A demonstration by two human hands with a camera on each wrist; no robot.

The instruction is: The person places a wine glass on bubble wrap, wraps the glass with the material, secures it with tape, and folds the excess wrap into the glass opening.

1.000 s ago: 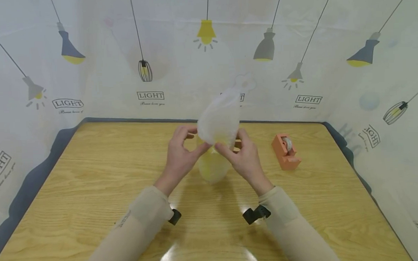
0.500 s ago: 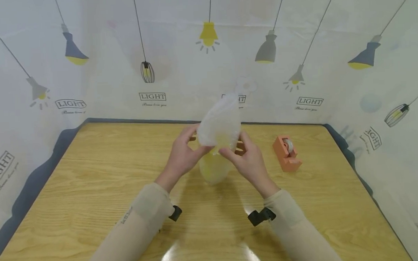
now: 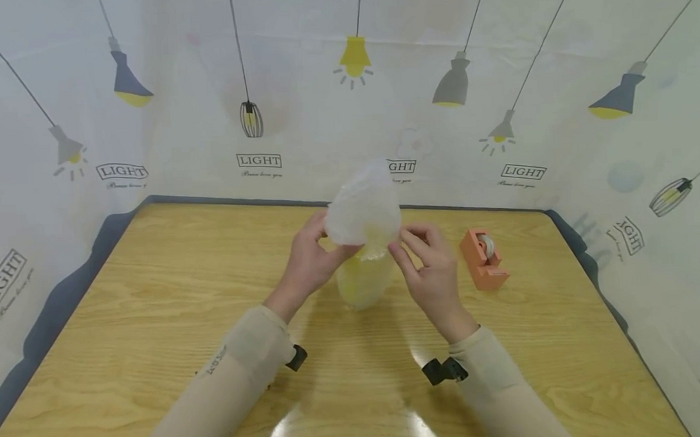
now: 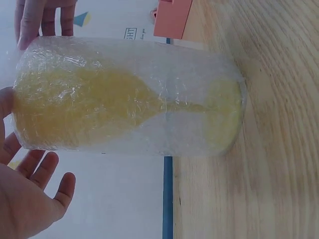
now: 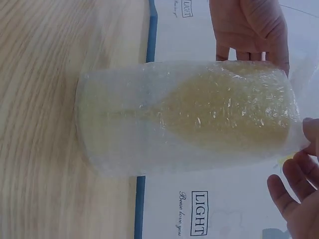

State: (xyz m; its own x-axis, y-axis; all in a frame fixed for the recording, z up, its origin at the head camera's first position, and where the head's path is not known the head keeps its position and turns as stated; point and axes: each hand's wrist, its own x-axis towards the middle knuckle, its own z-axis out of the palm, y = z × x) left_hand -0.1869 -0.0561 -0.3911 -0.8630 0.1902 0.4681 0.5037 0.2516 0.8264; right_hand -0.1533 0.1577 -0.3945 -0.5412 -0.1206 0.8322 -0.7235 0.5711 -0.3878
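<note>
A yellow stemmed goblet (image 4: 114,102), rolled in clear bubble wrap (image 5: 124,159), stands upright on the table in the middle of the head view. The wrap's loose top (image 3: 364,211) rises above the goblet's rim as a whitish flap. My left hand (image 3: 311,258) holds the wrap at the left of the rim, its thumb lying along the near edge and its fingers on the far left side, partly hidden. At the right of the rim, my right hand (image 3: 433,273) pinches the edge of the wrap between thumb and index finger; its other fingers are loosely bent.
An orange tape dispenser (image 3: 483,260) with a roll of tape sits on the wooden table (image 3: 156,302), right of the right hand. Behind the table hangs a white cloth (image 3: 298,72) printed with lamps. A dark wrist camera (image 3: 444,371) is strapped at the right wrist.
My right hand has moved right, away from the left thumb, to the right edge of the rim. The flap leans less to the right and sits lower. The left hand stays on the wrap.
</note>
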